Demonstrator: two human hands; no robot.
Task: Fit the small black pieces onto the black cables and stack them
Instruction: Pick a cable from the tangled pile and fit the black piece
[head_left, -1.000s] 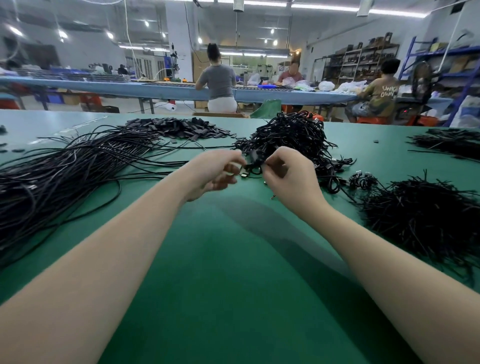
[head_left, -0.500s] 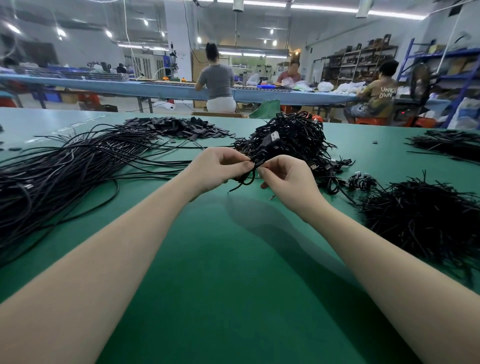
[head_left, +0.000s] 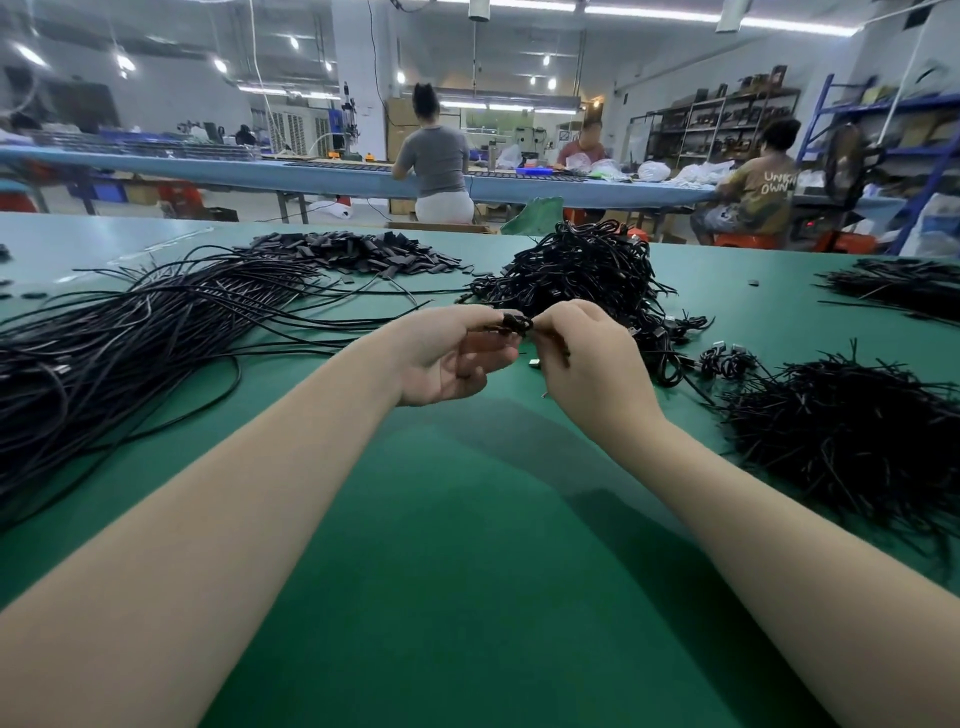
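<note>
While both hands meet over the green table, these lines run left to right.

Loose cables: a long sprawl of black cables lies far left, untouched.
Small pieces: a flat heap of small black pieces sits beyond the cables, near the far edge.
Left hand: the left hand pinches a short coiled black cable between thumb and forefinger, other fingers loosely curled.
Right hand: the right hand has its fingers curled, pinching the same cable's other side; a metal plug end hangs below.
Step in hand: likely fitting or seating a piece; the piece itself is hidden.
Next move: probably push it home, then lay the cable on a pile.
Finished stack: the tangled mound behind the hands looks like it.
Right heap: short black strands.
Containers: none on the table; everything lies in open heaps.
</note>
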